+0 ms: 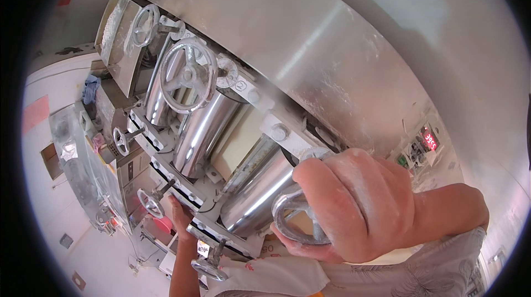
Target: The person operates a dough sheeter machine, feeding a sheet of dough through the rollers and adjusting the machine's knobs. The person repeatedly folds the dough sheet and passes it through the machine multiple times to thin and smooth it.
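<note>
My right hand [357,203], dusted with white powder, is closed round the rim of a shiny metal handwheel [281,217] at the near end of the roller machine. The fingers cover much of that wheel. Lower left, my left hand [180,217] reaches to the machine's side frame, beside a smaller handwheel [148,203]. Its visible fingers point upward, stretched out; part of the hand is hidden, and I cannot tell whether it touches the frame. Polished steel rollers [260,194] lie between the hands, and a smooth cream-coloured sheet [238,136] shows between two of them.
More handwheels stand along the machine, including a large one [188,76]. A steel housing [332,48] rises on the right, with a small control panel [420,147] showing red lit digits. A plastic-covered table [80,142] is at far left. A pale cloth garment [276,277] fills the bottom.
</note>
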Available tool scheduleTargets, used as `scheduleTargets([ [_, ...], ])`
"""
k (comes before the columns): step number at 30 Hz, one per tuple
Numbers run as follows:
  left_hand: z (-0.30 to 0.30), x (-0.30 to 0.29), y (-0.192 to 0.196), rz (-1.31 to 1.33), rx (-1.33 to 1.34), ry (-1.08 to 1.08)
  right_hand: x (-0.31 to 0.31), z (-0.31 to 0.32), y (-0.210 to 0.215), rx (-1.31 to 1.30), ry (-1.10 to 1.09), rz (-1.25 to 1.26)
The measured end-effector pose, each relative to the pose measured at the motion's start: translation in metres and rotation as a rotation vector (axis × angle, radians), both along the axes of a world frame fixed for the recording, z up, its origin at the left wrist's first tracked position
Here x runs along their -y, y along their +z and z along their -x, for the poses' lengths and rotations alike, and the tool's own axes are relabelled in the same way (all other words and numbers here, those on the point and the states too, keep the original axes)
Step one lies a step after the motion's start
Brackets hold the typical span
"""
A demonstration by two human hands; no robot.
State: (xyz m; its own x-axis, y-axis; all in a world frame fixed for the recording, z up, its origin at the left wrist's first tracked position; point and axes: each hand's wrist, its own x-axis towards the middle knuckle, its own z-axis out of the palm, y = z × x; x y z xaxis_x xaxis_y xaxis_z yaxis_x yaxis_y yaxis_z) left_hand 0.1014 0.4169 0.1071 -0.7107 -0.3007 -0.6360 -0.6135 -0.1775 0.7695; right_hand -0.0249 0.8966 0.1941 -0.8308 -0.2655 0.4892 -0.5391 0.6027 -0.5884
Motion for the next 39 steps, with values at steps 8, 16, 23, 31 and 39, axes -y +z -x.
scheduleTargets([
  [8, 0.006, -0.009, 0.006, 0.063, 0.018, 0.032, -0.01, 0.011, -0.003, -0.092, 0.164, -0.074],
  [16, 0.007, -0.01, 0.006, 0.071, 0.018, 0.018, -0.013, 0.015, 0.005, -0.043, 0.19, -0.11],
  [23, 0.025, -0.025, 0.016, 0.305, 0.181, -0.079, -0.004, 0.002, 0.026, 0.164, 0.171, -0.178],
  [31, 0.006, 0.002, -0.01, 0.011, 0.062, -0.062, 0.076, -0.06, 0.085, 0.141, 0.433, -0.062],
  [39, 0.014, -0.027, 0.017, 0.099, -0.011, -0.121, 0.203, -0.14, 0.048, 0.316, 0.327, 0.029],
])
